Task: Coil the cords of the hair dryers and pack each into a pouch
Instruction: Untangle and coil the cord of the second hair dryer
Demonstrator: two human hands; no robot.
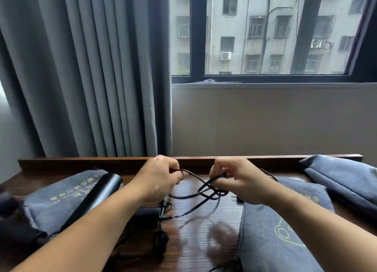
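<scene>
Half of my feed is taken up by the grey pleated curtain [81, 68] hanging behind the left part of the dark brown wooden desk [195, 237]; the dark-framed glass window [265, 37] stands behind the desk's right part, looking onto a pale apartment block

On the desk's right front lies the largest dark grey fabric pouch with a yellow line drawing [275, 231], flat and reaching the bottom edge of my view. At the desk's left end rests a dark grey fabric pouch with yellow lettering [61, 198], and a third dark grey fabric pouch [346, 180] sits at the desk's right back corner, against the raised rear rail

A black cylindrical hair dryer [98, 196] lies tilted across the lettered pouch at the desk's left end

Above the desk's middle I see both hands raised, close together but apart. The left hand [161, 178] has its fingers curled round the thin black cord [204, 188]; the right hand [236, 182] pinches the same cord between thumb and fingertips. Between them the cord crosses itself in loose loops that droop to the desk's surface, then runs toward the desk's front, where blur hides its end. I cannot tell which dryer it belongs to
</scene>
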